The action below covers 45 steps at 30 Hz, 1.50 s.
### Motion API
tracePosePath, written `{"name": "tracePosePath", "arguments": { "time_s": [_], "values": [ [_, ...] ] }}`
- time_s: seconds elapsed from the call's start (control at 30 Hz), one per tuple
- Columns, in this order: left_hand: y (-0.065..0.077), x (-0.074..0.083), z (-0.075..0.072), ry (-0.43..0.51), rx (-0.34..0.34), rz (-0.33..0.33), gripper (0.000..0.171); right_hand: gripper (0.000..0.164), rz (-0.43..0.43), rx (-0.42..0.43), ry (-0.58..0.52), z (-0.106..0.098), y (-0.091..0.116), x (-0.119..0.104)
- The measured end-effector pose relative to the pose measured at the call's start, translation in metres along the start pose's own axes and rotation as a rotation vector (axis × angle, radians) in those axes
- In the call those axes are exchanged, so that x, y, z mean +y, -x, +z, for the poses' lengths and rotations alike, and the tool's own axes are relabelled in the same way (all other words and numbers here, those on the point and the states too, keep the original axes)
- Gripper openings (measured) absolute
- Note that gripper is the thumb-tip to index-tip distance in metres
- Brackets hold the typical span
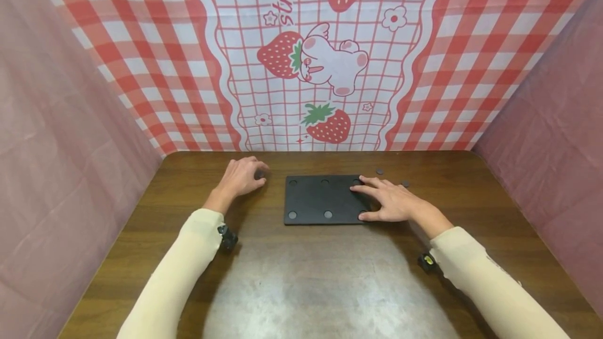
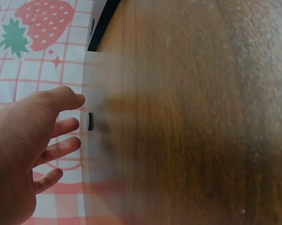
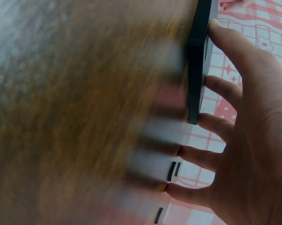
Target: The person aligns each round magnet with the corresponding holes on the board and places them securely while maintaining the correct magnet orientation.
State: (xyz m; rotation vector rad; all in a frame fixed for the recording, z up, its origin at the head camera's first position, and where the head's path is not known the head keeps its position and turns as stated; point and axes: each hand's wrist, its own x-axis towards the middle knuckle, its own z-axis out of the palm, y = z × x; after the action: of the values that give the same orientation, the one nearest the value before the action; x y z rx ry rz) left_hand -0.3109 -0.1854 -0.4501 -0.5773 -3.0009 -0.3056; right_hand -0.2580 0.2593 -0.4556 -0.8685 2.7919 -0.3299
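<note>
A thin black rectangular board (image 1: 308,199) with round recesses along its long edges lies on the table. Two near-row recesses show grey round faces. My right hand (image 1: 393,201) rests spread over the board's right end; in the right wrist view the thumb and nearest fingertips (image 3: 211,80) touch its face, and the other two reach past its edge. My left hand (image 1: 242,177) hovers left of the board, fingers loosely bent. Beneath them lies a small dark disc (image 2: 89,121), with a gap between it and the fingertips in the left wrist view.
Small dark discs (image 1: 379,171) lie beyond the board's right end, one of them (image 1: 405,184) close to my right hand. A checked strawberry-print cloth (image 1: 325,67) hangs at the table's back edge. Pink curtains (image 1: 556,82) flank the wooden table (image 1: 301,276).
</note>
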Motion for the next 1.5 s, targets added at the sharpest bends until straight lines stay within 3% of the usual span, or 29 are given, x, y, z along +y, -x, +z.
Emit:
{"name": "tracePosePath", "arguments": {
  "time_s": [0.17, 0.37, 0.47, 0.63, 0.8, 0.83, 1.03, 1.1, 1.23, 1.5],
  "values": [
    [-0.003, -0.005, 0.005, -0.009, -0.021, 0.004, 0.041, 0.085, 0.011, -0.008, -0.015, 0.000, 0.000, 0.000],
    [-0.030, -0.049, 0.055, -0.010, -0.034, 0.024, 0.046, 0.085, 0.011, -0.010, -0.007, 0.000, -0.001, -0.001],
    [-0.029, -0.044, 0.050, -0.011, -0.070, 0.010, 0.047, 0.085, 0.015, -0.013, -0.010, 0.000, -0.001, -0.001],
    [-0.025, -0.037, 0.040, -0.030, -0.075, 0.018, 0.042, 0.085, 0.015, -0.017, -0.005, 0.001, -0.001, -0.001],
    [-0.007, -0.011, 0.008, -0.036, -0.093, 0.022, 0.037, 0.085, 0.012, -0.015, -0.005, 0.001, -0.001, 0.000],
    [-0.009, -0.013, 0.012, -0.032, -0.101, 0.010, 0.038, 0.084, 0.012, -0.014, -0.005, 0.001, -0.001, 0.000],
    [-0.035, -0.053, 0.052, -0.047, -0.060, 0.080, 0.032, 0.084, 0.011, -0.012, -0.001, 0.000, -0.001, 0.000],
    [-0.035, -0.051, 0.049, -0.041, -0.070, 0.071, 0.032, 0.084, 0.012, -0.013, 0.000, 0.001, -0.001, 0.000],
    [-0.049, -0.069, 0.069, -0.057, -0.059, 0.083, 0.032, 0.085, 0.013, -0.015, 0.001, 0.001, -0.001, 0.001],
    [-0.055, -0.077, 0.076, -0.109, -0.033, 0.107, 0.029, 0.086, 0.013, -0.015, -0.001, 0.000, -0.001, 0.000]
  ]
}}
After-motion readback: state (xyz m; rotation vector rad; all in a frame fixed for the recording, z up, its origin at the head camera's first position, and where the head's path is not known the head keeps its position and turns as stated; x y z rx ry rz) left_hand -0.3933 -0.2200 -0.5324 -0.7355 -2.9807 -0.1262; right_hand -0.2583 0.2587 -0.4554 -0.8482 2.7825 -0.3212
